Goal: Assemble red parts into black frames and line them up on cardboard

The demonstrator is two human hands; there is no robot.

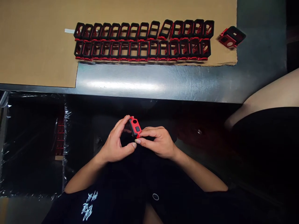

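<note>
Between my two hands, in front of the table edge, is a small red and black housing (135, 127) with a round hole and a dark square on its red face. My left hand (118, 140) curves around its left side, fingertips at the top end and thumb by the lower end. With thumb and forefinger my right hand (158, 141) pinches the lower right end. The housing is tilted, its red face turned up and to the right. Some of the left fingers are hidden behind it.
Two rows of similar red and black housings (144, 51) stand on a cardboard sheet (37, 40) over the metal table (140, 79). Another housing (231, 37) sits apart at the right. A co-worker's arm (268, 90) reaches in from the right. Clear plastic film (65, 140) hangs at the left.
</note>
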